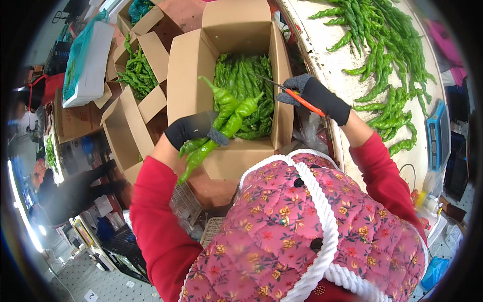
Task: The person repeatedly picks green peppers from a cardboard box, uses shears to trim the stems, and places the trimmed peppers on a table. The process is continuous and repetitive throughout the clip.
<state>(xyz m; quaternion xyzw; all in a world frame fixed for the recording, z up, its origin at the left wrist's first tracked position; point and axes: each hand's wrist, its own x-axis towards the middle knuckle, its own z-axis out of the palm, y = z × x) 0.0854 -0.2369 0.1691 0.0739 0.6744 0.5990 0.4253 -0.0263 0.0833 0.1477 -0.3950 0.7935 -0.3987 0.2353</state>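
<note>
My left hand (202,130), in a black and grey glove, grips a few long green peppers (232,122) above the near left edge of an open cardboard box (237,15). Inside that box lie many green peppers (241,75), lined up lengthwise. My right hand (302,92), gloved alike, holds scissors with orange handles (303,102) over the box's right wall, their blades pointing left over the peppers. Whether the blades are apart I cannot tell. More long green peppers (388,64) are spread on the white worktop (320,49) to the right.
Left of the box stands a smaller open carton (153,56) of green peppers. Beyond it is a white foam box (90,62) with teal plastic. A blue-framed device (437,136) sits at the worktop's right edge. A person in dark clothes (81,192) is at the far left.
</note>
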